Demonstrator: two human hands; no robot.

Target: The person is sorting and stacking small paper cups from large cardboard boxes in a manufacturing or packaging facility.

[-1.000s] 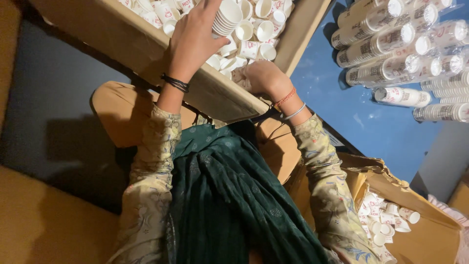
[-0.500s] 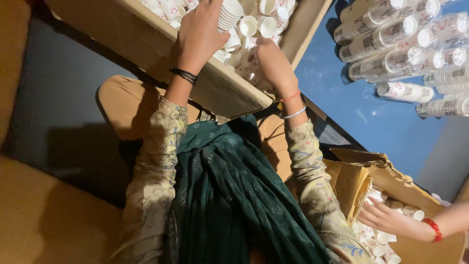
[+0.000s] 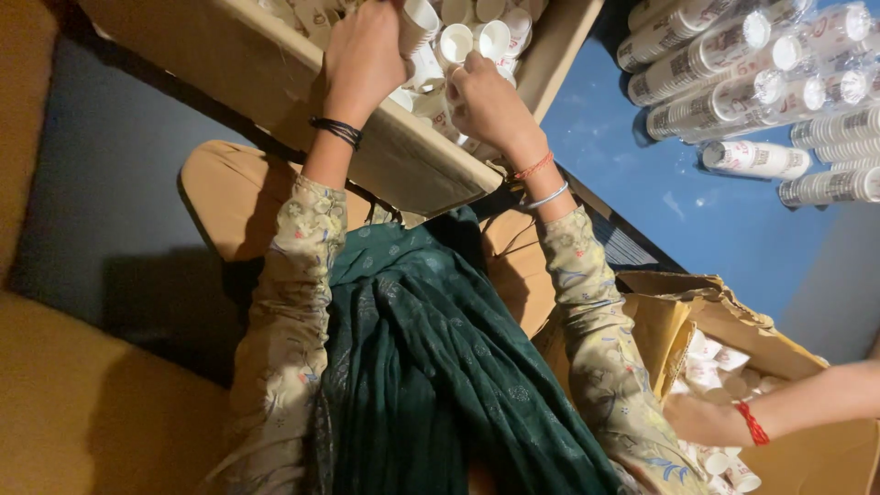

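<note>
Both hands have slid closer together over the cardboard box (image 3: 431, 174) of loose paper cups (image 3: 490, 37), the left hand (image 3: 362, 55) gripping a nested cup stack (image 3: 417, 20), the right hand (image 3: 486, 101) pinching one cup, best seated squarely.

The cardboard box (image 3: 367, 137) looks matt and rough, its cut edge fibrous. Inside it, the paper cups (image 3: 477, 41) are smooth and faintly glossy. Right of the box, clear shiny plastic wraps the cup stacks (image 3: 733, 64) on a smooth blue floor (image 3: 660, 202). Below the box, dark green cloth (image 3: 440, 367) hangs soft and matt.
</note>
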